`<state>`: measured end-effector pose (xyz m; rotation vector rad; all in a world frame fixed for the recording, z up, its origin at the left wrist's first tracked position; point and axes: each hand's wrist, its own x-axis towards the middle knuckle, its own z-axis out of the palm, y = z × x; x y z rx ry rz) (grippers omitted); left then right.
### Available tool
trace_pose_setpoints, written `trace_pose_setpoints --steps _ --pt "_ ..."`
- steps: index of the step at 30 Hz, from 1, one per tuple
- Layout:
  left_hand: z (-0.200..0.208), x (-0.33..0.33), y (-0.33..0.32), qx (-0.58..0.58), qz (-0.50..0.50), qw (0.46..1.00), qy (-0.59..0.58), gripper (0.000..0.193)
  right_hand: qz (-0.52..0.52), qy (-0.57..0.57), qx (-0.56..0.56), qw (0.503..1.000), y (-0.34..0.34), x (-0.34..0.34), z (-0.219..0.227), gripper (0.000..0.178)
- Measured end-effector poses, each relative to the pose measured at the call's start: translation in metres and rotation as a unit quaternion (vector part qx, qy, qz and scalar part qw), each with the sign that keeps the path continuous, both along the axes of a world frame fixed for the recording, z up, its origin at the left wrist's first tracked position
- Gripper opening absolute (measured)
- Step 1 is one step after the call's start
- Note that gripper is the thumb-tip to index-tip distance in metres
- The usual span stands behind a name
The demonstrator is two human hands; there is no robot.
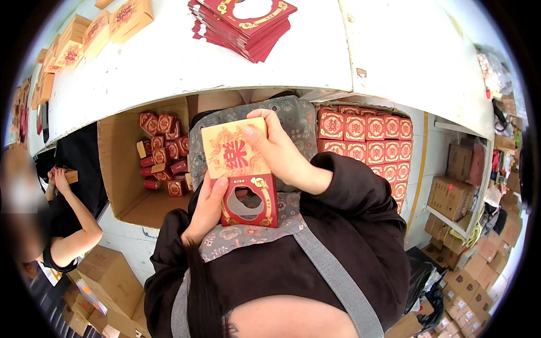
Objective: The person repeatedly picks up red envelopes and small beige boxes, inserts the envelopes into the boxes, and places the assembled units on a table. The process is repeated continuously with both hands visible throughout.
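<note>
Over my lap, my right hand point(286, 153) is closed on a yellow box point(222, 147) with a red character and floral print, thumb on its face. My left hand point(206, 208) grips a red and gold card sleeve point(270, 214) by its left side, thumb near its upper edge. An open oval window shows in the sleeve's front, with a pale inside behind it. The yellow box's lower edge meets the sleeve's top end. Whether part of the box sits inside the sleeve I cannot tell.
A stack of flat red sleeves point(248, 31) lies on the white table point(315, 62), yellow boxes point(131, 19) at its far left. An open carton point(121, 186) left of my lap holds loose red boxes; packed rows of red boxes point(375, 130) stand right. A co-worker's hands point(58, 176) are at left.
</note>
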<state>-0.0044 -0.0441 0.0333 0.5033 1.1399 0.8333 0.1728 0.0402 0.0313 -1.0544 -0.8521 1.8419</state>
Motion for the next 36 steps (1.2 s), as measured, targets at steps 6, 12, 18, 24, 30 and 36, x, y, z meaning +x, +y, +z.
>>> trace_pose_setpoints --steps 6,12,18,24,30,36 --pt "0.003 -0.001 0.034 0.107 0.046 0.993 0.001 0.055 0.07 -0.179 0.108 0.975 -0.003 0.01 -0.01 0.039" --pt "-0.04 -0.005 0.042 0.147 -0.053 0.987 -0.029 0.045 0.133 -0.256 0.26 0.922 0.002 0.032 -0.014 0.04" --pt "-0.038 -0.004 0.061 0.11 -0.225 0.968 0.015 0.043 0.181 0.048 -0.029 0.982 0.003 0.078 -0.057 0.047" --pt "-0.051 -0.008 0.05 0.166 -0.149 0.974 0.032 0.021 0.219 -0.152 0.179 0.947 0.006 0.094 -0.057 0.019" --pt "-0.035 -0.013 0.024 0.182 -0.19 0.962 0.072 0.019 0.332 -0.189 0.269 0.884 0.009 0.088 -0.034 0.011" --pt "-0.019 -0.018 0.005 0.197 -0.09 0.97 0.113 0.014 0.344 -0.201 0.323 0.858 0.023 0.074 -0.016 0.015"
